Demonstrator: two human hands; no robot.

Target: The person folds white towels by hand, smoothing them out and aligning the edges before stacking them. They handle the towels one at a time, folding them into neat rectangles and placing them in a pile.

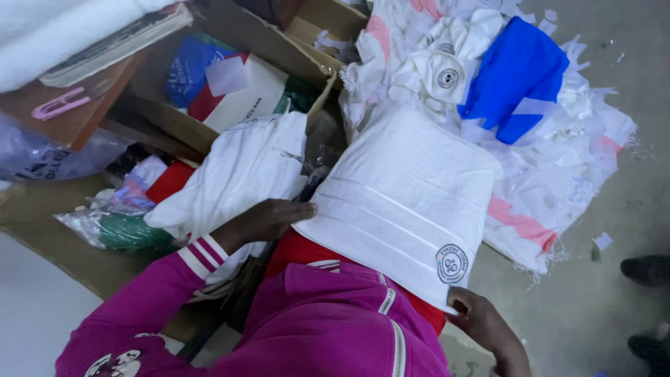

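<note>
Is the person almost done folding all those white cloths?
Hard to say, likely not. One folded white piece lies flat on the lap, the left hand on one edge and the right hand pinching its corner by the round badge. That one looks nearly folded. Another white bundle sits beside it. A big heap of white, pink and blue fabric on the floor is unsorted.

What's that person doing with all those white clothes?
A person in a pink jacket holds a folded white cloth on their lap. The left hand presses its left edge and the right hand pinches its lower corner. Behind lies a heap of white cloth pieces with a blue piece on top.
</note>
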